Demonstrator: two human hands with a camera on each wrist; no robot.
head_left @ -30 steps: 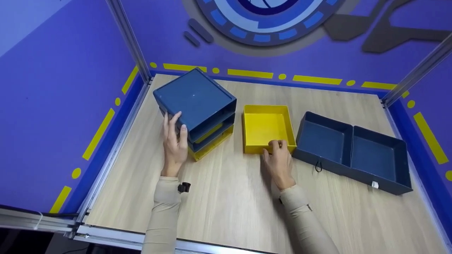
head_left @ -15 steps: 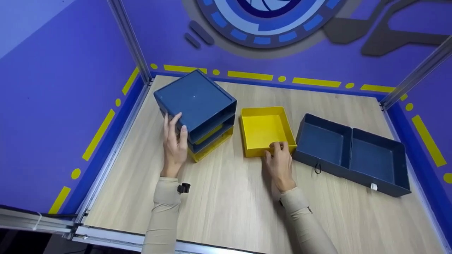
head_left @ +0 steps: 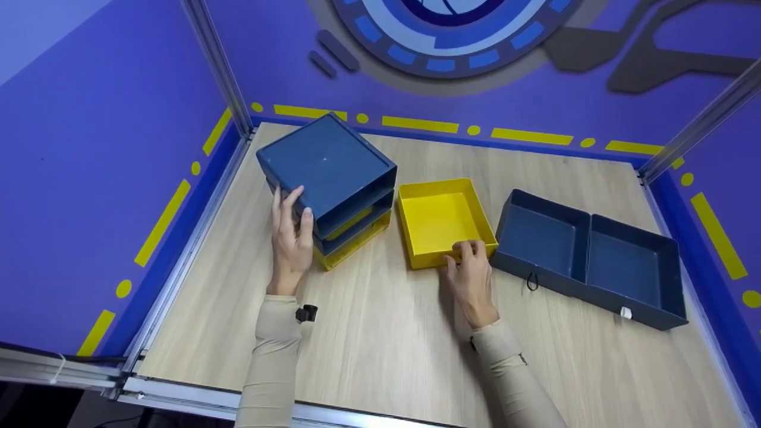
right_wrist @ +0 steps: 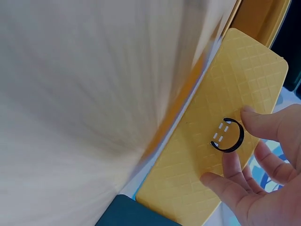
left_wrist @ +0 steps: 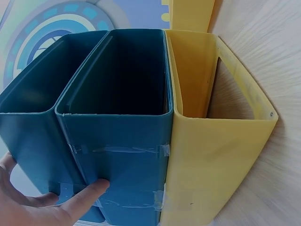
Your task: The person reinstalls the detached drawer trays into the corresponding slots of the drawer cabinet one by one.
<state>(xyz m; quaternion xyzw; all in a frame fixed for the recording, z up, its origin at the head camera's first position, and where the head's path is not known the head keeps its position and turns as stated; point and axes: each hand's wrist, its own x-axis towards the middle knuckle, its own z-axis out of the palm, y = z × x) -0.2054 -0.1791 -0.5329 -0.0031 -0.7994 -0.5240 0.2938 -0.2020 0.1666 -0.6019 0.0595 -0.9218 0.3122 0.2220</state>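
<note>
My left hand point(head_left: 291, 252) rests against the side of a stacked drawer cabinet point(head_left: 326, 163), two dark blue shells above a yellow one, with open fronts. In the left wrist view, fingertips point(left_wrist: 101, 184) touch the blue side wall. To the right lies a yellow drawer point(head_left: 443, 220), open at the top. My right hand point(head_left: 471, 279) grips its near wall, fingers bent over the rim. The right wrist view shows a black loop handle point(right_wrist: 241, 136) on the drawer's yellow front point(right_wrist: 188, 155), between the fingers.
Two dark blue drawers point(head_left: 544, 238) point(head_left: 630, 261) lie side by side at the right, close to the yellow drawer's corner. One has a black loop, the other a white tab point(head_left: 626, 312). Blue-purple panels point(head_left: 416, 107) border the wooden tabletop point(head_left: 368, 351).
The yellow drawer has turned, its far end swinging left towards the cabinet, while my right hand keeps hold of its near wall. My left hand and the cabinet have stayed put.
</note>
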